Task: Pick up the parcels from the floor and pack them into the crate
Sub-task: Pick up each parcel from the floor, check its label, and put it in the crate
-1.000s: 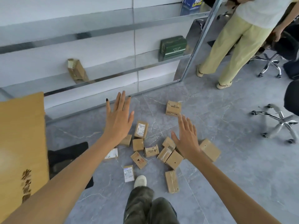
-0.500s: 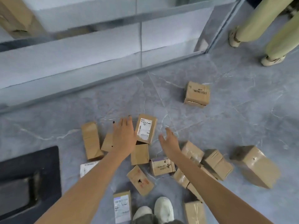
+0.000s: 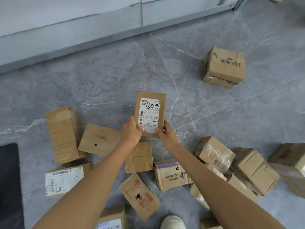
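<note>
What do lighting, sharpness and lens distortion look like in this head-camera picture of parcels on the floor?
Head view: soft, even light, faint shadows; forearms swell toward the bottom edge, wide-angle stretch; the white-labelled brown cardboard parcel gripped by the left hand and right hand is sharp, handwriting visible; tape on the brown tape-wrapped box glints.

The white shipping label (image 3: 149, 115) on the central parcel (image 3: 152, 95) carries handwriting that looks like 18200, above barcodes; its fine print is unreadable. The near-left parcel (image 3: 64, 182) shows barcodes, digits illegible. The near box (image 3: 139, 194) bears red characters, blurred.
</note>
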Demonstrator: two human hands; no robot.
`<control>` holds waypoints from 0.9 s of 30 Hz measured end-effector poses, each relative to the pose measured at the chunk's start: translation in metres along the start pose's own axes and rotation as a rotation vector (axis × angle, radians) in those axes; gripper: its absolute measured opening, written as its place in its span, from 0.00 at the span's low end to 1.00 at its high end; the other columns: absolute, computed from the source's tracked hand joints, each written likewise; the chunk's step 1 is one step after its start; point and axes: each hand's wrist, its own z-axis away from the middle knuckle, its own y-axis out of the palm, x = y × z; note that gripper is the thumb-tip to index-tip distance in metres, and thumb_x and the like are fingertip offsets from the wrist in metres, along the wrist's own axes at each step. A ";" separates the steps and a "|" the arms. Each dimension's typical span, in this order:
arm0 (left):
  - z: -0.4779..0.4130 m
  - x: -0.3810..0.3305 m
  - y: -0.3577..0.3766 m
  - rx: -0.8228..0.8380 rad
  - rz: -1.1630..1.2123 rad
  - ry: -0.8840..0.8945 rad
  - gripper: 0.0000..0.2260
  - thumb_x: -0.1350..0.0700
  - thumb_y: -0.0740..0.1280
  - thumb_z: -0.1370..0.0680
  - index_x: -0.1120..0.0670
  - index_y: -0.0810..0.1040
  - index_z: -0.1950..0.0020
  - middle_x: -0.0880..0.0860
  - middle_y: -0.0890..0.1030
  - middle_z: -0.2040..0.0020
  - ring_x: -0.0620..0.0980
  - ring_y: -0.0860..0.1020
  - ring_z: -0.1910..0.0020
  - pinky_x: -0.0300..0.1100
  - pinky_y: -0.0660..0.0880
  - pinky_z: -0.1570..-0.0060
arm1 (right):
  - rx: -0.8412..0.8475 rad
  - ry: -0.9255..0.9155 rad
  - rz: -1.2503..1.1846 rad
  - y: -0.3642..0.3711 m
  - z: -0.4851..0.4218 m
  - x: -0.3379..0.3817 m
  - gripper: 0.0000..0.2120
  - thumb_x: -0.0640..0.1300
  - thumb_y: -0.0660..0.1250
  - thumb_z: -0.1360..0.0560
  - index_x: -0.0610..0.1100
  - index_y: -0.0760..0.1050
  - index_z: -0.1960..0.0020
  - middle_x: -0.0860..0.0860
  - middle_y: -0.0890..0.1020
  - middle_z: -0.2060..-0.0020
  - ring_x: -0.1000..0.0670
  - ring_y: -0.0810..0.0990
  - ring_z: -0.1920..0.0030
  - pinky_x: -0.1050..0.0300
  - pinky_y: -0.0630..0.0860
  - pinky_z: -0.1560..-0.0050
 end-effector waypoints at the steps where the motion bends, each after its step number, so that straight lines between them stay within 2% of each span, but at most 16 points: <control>1: 0.013 -0.011 -0.013 -0.015 0.030 0.010 0.13 0.57 0.64 0.21 0.59 0.69 0.38 0.57 0.77 0.39 0.56 0.77 0.43 0.43 0.72 0.53 | -0.003 -0.026 -0.031 -0.009 0.015 0.017 0.22 0.40 0.60 0.20 0.46 0.61 0.27 0.49 0.77 0.38 0.48 0.76 0.39 0.52 0.75 0.40; 3: 0.046 -0.040 -0.049 -0.041 0.086 0.045 0.14 0.55 0.65 0.21 0.60 0.69 0.39 0.56 0.78 0.40 0.54 0.77 0.45 0.39 0.68 0.56 | -0.013 -0.082 -0.061 -0.034 0.050 0.058 0.25 0.41 0.61 0.20 0.46 0.59 0.25 0.49 0.75 0.36 0.49 0.75 0.38 0.52 0.73 0.37; 5: 0.087 -0.075 -0.094 -0.067 0.134 0.080 0.14 0.53 0.65 0.22 0.60 0.71 0.41 0.55 0.79 0.43 0.51 0.77 0.50 0.38 0.67 0.56 | -0.022 -0.150 -0.100 -0.062 0.096 0.111 0.25 0.42 0.60 0.20 0.45 0.58 0.25 0.52 0.75 0.36 0.53 0.75 0.37 0.58 0.73 0.38; 7: 0.134 -0.116 -0.147 -0.117 0.181 0.128 0.12 0.53 0.65 0.21 0.59 0.72 0.42 0.55 0.80 0.44 0.50 0.77 0.52 0.39 0.68 0.56 | -0.015 -0.245 -0.143 -0.091 0.148 0.171 0.21 0.39 0.58 0.19 0.46 0.59 0.27 0.59 0.76 0.43 0.64 0.77 0.45 0.70 0.73 0.45; 10: 0.209 -0.186 -0.237 -0.238 0.187 0.267 0.11 0.54 0.62 0.20 0.59 0.73 0.42 0.54 0.81 0.46 0.52 0.78 0.50 0.40 0.69 0.57 | 0.002 -0.400 -0.196 -0.132 0.232 0.266 0.18 0.37 0.57 0.19 0.49 0.61 0.32 0.62 0.75 0.45 0.72 0.76 0.51 0.73 0.74 0.50; 12: 0.260 -0.231 -0.301 -0.290 0.212 0.337 0.11 0.53 0.63 0.21 0.59 0.74 0.43 0.53 0.81 0.48 0.51 0.78 0.51 0.40 0.70 0.56 | 0.026 -0.456 -0.243 -0.161 0.289 0.329 0.19 0.35 0.57 0.19 0.51 0.61 0.33 0.58 0.76 0.45 0.69 0.78 0.51 0.72 0.74 0.53; 14: 0.311 -0.275 -0.368 -0.320 0.264 0.398 0.09 0.53 0.66 0.22 0.58 0.75 0.47 0.51 0.81 0.51 0.48 0.78 0.54 0.37 0.71 0.57 | 0.016 -0.495 -0.291 -0.189 0.348 0.393 0.21 0.36 0.58 0.20 0.49 0.61 0.29 0.52 0.77 0.40 0.62 0.78 0.46 0.66 0.77 0.48; 16: 0.363 -0.318 -0.435 -0.331 0.310 0.446 0.08 0.53 0.67 0.23 0.58 0.74 0.51 0.50 0.82 0.54 0.47 0.79 0.56 0.31 0.71 0.60 | 0.009 -0.532 -0.298 -0.219 0.409 0.452 0.23 0.38 0.59 0.20 0.49 0.60 0.27 0.52 0.76 0.38 0.60 0.77 0.43 0.63 0.77 0.45; 17: 0.394 -0.342 -0.471 -0.334 0.332 0.477 0.08 0.53 0.67 0.23 0.58 0.74 0.51 0.50 0.82 0.54 0.48 0.80 0.55 0.30 0.71 0.60 | 0.018 -0.554 -0.287 -0.236 0.445 0.484 0.23 0.39 0.59 0.19 0.51 0.60 0.27 0.54 0.77 0.38 0.60 0.77 0.43 0.64 0.77 0.46; 19: 0.436 -0.375 -0.524 -0.324 0.367 0.524 0.13 0.53 0.69 0.24 0.57 0.71 0.44 0.50 0.80 0.50 0.48 0.80 0.53 0.30 0.72 0.57 | 0.056 -0.568 -0.287 -0.259 0.497 0.526 0.23 0.40 0.58 0.19 0.52 0.59 0.26 0.54 0.77 0.38 0.56 0.77 0.41 0.66 0.78 0.50; 21: 0.484 -0.406 -0.582 -0.317 0.416 0.552 0.25 0.51 0.71 0.26 0.53 0.64 0.34 0.52 0.75 0.42 0.49 0.78 0.48 0.37 0.75 0.50 | 0.055 -0.627 -0.272 -0.283 0.557 0.571 0.23 0.36 0.58 0.19 0.49 0.60 0.27 0.51 0.77 0.39 0.59 0.78 0.46 0.69 0.77 0.55; 23: 0.529 -0.431 -0.633 -0.294 0.514 0.560 0.35 0.49 0.71 0.27 0.46 0.55 0.27 0.52 0.69 0.36 0.50 0.76 0.43 0.47 0.75 0.44 | 0.026 -0.728 -0.226 -0.302 0.610 0.603 0.22 0.33 0.57 0.20 0.48 0.62 0.29 0.49 0.77 0.41 0.63 0.79 0.51 0.67 0.77 0.53; 25: 0.567 -0.447 -0.675 -0.259 0.590 0.579 0.39 0.48 0.72 0.28 0.40 0.50 0.26 0.50 0.65 0.34 0.47 0.74 0.42 0.50 0.75 0.43 | 0.008 -0.825 -0.159 -0.317 0.654 0.625 0.22 0.32 0.58 0.20 0.47 0.63 0.30 0.48 0.76 0.38 0.56 0.79 0.44 0.55 0.77 0.41; 27: 0.599 -0.452 -0.704 -0.171 0.606 0.619 0.39 0.45 0.75 0.31 0.37 0.54 0.27 0.49 0.66 0.33 0.49 0.75 0.41 0.50 0.77 0.45 | 0.003 -0.891 -0.081 -0.328 0.688 0.639 0.21 0.34 0.59 0.20 0.46 0.65 0.29 0.50 0.76 0.38 0.50 0.77 0.39 0.48 0.74 0.36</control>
